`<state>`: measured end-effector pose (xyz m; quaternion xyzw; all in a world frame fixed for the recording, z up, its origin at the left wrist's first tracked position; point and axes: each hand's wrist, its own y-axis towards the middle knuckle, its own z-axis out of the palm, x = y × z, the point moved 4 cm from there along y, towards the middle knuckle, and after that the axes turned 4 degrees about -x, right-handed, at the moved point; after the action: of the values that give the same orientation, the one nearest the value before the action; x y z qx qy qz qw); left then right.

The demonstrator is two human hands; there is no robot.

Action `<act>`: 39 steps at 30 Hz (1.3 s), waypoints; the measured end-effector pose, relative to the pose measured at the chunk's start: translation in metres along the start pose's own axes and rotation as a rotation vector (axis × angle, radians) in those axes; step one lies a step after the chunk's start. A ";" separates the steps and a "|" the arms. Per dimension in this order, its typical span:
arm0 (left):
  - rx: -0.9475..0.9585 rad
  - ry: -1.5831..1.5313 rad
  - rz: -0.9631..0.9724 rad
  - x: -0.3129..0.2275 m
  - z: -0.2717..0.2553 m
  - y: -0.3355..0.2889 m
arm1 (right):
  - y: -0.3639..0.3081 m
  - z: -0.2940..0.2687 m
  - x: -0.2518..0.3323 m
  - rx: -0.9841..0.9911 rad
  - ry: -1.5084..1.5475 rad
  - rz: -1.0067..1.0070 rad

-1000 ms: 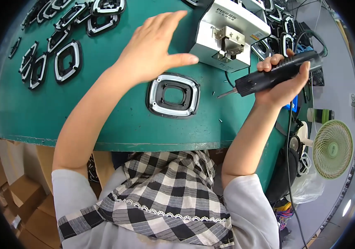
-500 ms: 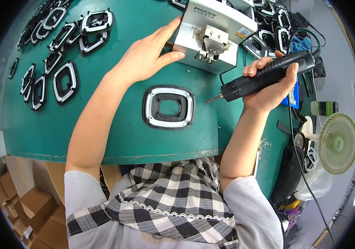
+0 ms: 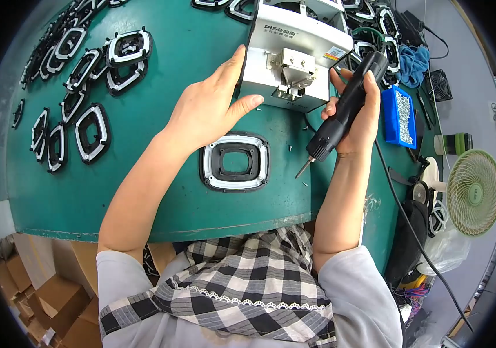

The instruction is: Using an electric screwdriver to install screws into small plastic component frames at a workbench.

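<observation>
A black-and-white frame (image 3: 235, 176) lies flat on the near middle part of the green tabletop (image 3: 161, 98), its rounded central hole showing the green beneath. Just to its right and apart from it, the black electric screwdriver (image 3: 345, 113) slants with its bit toward the near left; the right hand (image 3: 361, 122) has its grip wrapped around the body of this tool. On the far side of the frame stands a silver machine (image 3: 317, 43) with a small metal bracket on its front. The left hand (image 3: 207, 107) is at the machine's left side, its grip wide, thumb spread from the fingers; whether the fingertips touch the casing I cannot tell. A few loose screws (image 3: 290, 148) lie between the machine and the bit. Farther right are a blue tray (image 3: 387, 116) holding many small screws, a crumpled blue cloth (image 3: 415, 62) beyond it, and a pale green fan (image 3: 471, 194). Similar frames (image 3: 127, 57) are spread and stacked at the far left
</observation>
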<state>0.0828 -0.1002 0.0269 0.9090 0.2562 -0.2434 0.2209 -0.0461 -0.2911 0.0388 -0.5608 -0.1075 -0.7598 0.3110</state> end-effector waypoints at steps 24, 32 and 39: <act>0.004 -0.349 -0.043 -0.074 -0.015 -0.061 | -0.085 0.069 0.026 0.111 0.431 -0.405; -0.151 -0.337 0.074 -0.074 -0.022 -0.059 | -0.092 0.079 0.032 0.162 0.415 -0.456; -0.117 -0.339 -0.025 -0.066 -0.021 -0.061 | -0.088 0.079 0.024 0.114 0.318 -0.478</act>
<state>0.0052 -0.0660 0.0631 0.8373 0.2401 -0.3807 0.3103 -0.0403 -0.1902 0.1044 -0.3750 -0.2287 -0.8827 0.1670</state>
